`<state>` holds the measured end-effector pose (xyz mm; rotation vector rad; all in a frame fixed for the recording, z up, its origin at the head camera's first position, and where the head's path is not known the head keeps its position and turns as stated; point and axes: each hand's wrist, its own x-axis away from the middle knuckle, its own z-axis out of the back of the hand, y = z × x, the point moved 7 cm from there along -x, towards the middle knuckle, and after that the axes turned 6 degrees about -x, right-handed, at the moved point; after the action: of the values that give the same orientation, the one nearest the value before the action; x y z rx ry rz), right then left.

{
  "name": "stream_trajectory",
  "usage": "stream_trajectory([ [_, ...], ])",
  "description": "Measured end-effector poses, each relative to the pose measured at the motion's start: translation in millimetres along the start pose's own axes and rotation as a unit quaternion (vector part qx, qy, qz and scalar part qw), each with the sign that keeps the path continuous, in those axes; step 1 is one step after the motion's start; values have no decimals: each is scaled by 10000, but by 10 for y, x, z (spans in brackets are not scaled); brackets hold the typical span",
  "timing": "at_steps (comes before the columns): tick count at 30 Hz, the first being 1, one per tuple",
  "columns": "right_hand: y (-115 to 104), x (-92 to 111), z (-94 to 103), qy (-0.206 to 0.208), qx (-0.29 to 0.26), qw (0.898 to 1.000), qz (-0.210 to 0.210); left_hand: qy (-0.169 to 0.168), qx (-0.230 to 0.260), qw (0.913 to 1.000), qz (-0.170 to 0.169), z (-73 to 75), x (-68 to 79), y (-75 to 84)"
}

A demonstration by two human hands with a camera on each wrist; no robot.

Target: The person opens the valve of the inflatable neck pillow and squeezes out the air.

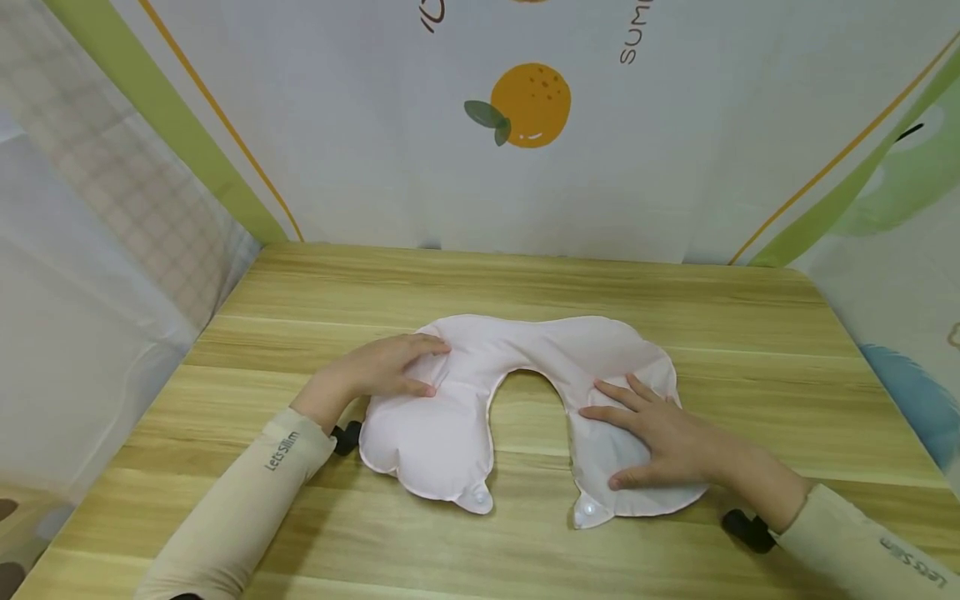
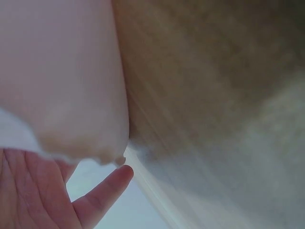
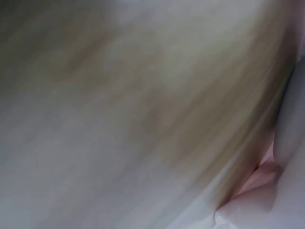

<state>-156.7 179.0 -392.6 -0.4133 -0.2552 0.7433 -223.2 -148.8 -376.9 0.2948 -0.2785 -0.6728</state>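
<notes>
A pale pink U-shaped neck pillow, puffed up, lies on the table with its opening toward me. A small tab with a round clear snap ends its left arm, and a matching tab ends the right one. My left hand rests on the pillow's outer left side, thumb and fingers apart. Across the right arm my right hand lies with fingers spread over the fabric. The left wrist view shows part of the left hand beside the pillow's seam; the right wrist view catches the pillow's edge.
The wood-grain table reaches back to a white curtain printed with an orange. Black wrist devices sit under both wrists, close to the tabletop. Further curtain fabric hangs along the left and right sides.
</notes>
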Motion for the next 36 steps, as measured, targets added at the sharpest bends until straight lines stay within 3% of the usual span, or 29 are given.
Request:
stream_trajectory([
  [10, 7, -13, 113, -274, -196, 9992, 199, -86, 22, 10000, 43, -29, -1, -11],
  [21, 175, -373, 429, 352, 154, 9975, 590, -157, 21, 9998, 152, -30, 27, -65],
  [27, 263, -562, 330, -3, 573, 9974, 447, -202, 86, 9995, 215, -62, 11, -82],
  [36, 253, -672, 184, -320, 496, 9974, 411, -183, 86, 9992, 341, -59, 21, -99],
])
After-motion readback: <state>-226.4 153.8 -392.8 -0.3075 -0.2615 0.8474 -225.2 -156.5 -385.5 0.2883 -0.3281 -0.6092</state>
